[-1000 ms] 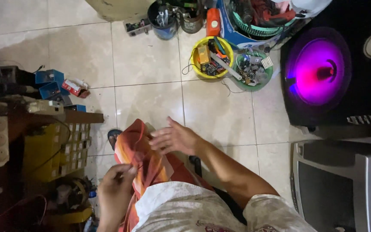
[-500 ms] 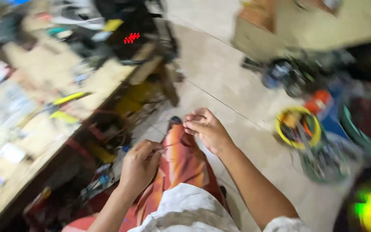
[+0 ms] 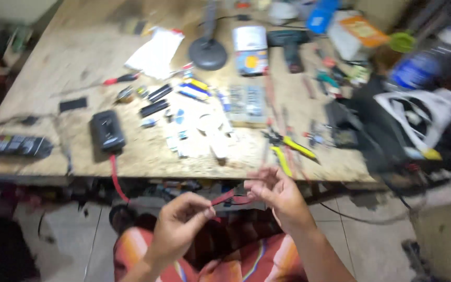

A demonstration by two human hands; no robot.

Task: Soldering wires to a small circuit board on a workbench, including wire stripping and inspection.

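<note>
The view had swung up off the tiled floor and the bins of parts — the wooden workbench [image 3: 53,68] now filled the frame, and both hands had come up to its front edge. A red wire [image 3: 224,198] ran between them, just below the bench edge and above the striped cloth over the lap. The left hand [image 3: 181,224] was closed around one end, thumb and forefinger pinched on it; the right hand [image 3: 277,194] had its fingertips gathered on the other end, though blur made that grip hard to read exactly. Yellow-handled pliers [image 3: 288,149] lay on the bench just beyond the right hand, untouched — so the work seemed to have shifted to the bench.
</note>
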